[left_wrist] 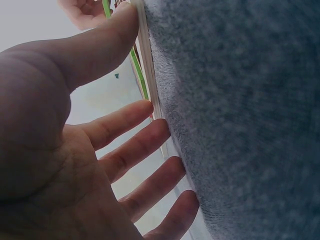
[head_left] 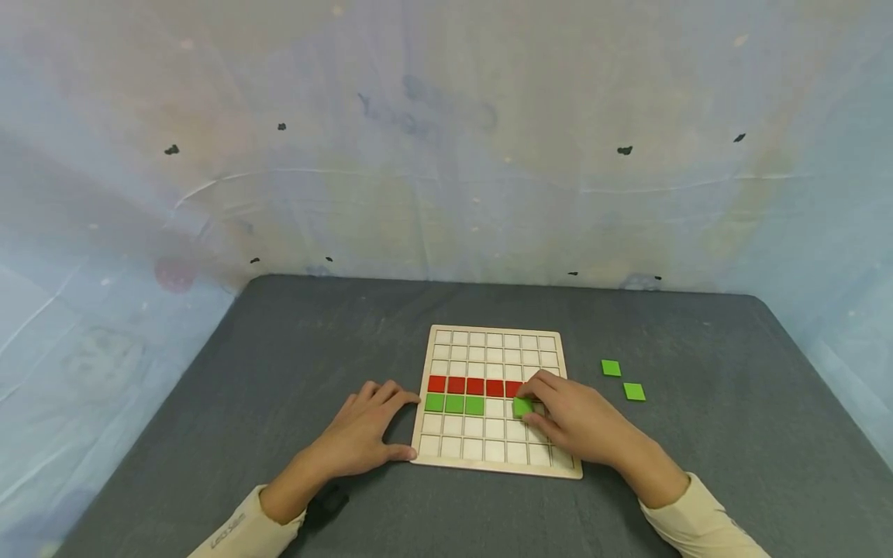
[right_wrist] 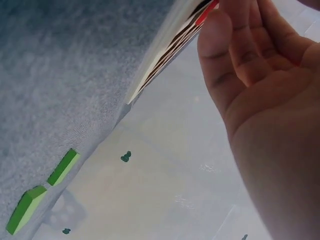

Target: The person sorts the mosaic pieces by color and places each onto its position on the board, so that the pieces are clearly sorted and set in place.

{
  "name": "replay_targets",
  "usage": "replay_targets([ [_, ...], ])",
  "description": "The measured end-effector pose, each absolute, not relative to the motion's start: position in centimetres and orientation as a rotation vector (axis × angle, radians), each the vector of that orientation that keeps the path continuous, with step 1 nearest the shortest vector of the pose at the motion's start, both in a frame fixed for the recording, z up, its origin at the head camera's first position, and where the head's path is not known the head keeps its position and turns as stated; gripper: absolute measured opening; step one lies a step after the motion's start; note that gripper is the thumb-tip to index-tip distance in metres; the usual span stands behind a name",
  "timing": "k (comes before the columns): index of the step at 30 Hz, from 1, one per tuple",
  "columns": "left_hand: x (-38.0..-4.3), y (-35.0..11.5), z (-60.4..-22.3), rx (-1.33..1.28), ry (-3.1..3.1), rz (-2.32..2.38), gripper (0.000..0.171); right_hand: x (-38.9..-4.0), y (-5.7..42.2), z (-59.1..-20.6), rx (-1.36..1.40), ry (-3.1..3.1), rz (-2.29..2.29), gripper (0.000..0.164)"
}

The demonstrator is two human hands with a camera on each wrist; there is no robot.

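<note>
A wooden grid board point(head_left: 498, 467) lies flat on the dark table, its square cells edged by thin strips. One row holds several red square tiles point(head_left: 475, 386); in the row just nearer, three green tiles point(head_left: 454, 404) sit at the left end. My right hand point(head_left: 579, 418) pinches a green tile point(head_left: 521, 408) between thumb and fingers, over that green row and to the right of a bare cell. In the right wrist view this tile is hidden. With fingers spread, my left hand point(head_left: 359, 430) touches the board's left edge with thumb and fingertips.
Two loose green tiles, a farther one point(head_left: 610, 368) and a nearer one point(head_left: 634, 391), lie on the table point(head_left: 335, 318) right of the board. A pale, patchy curtain point(head_left: 446, 194) with dark marks rises behind the table. A small black object point(head_left: 328, 504) shows by the left wrist.
</note>
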State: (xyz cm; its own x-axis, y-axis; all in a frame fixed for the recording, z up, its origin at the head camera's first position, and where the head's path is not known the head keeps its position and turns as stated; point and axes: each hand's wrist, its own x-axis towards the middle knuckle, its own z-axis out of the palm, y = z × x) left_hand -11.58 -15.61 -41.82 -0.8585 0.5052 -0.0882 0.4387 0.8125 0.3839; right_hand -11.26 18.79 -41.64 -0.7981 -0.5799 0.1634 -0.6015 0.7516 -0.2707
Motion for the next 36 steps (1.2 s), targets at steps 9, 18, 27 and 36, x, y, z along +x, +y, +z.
replay_targets([
  [9, -11.5, -15.8, -41.9, 0.757, 2.816, 0.536, 0.068, -11.5, 18.9, -41.3, 0.945, -2.877, 0.444, 0.027],
  [18, -11.6, -15.8, -42.0, 0.76, 2.815, 0.534, 0.068, -11.7, 18.8, -41.2, 0.932, -2.886, 0.435, 0.028],
  [27, -11.6, -15.7, -41.8, 0.753, 2.815, 0.535, 0.068, -12.1, 18.5, -40.7, 0.919, -2.907, 0.483, 0.03],
  [36, -11.7, -15.7, -41.7, 0.751, 2.805, 0.534, 0.068, -12.2, 16.8, -39.1, 1.012, -2.829, 0.562, 0.026],
])
